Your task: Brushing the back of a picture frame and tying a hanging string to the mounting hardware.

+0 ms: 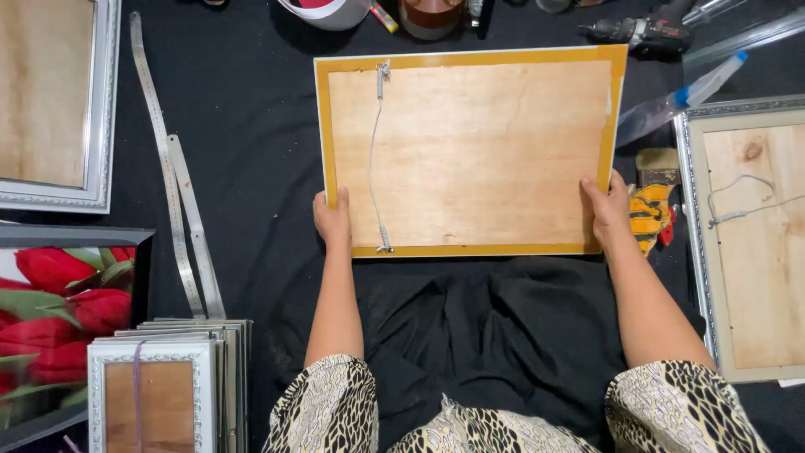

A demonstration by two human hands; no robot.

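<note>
My left hand [333, 220] has its grip closed on the near left corner of the picture frame [470, 151], thumb on top of the yellow border, fingers hidden underneath. My right hand [610, 210] grips the near right corner the same way, thumb lying on the plywood backing. The frame lies face down in the middle of the black-draped surface [251, 109], with a hanging wire [374, 159] running near to far down its left side between two small fittings. Just right of my right hand I see a yellow-and-black tool [650, 214], partly hidden, and beyond it a silver frame [746, 235], also back side up. To the left lie two metal rulers [180, 210]; near left is a stack of frames [168, 382] and a picture of red tulips [63, 302]. At the far edge rests a drill [639, 32].
</note>
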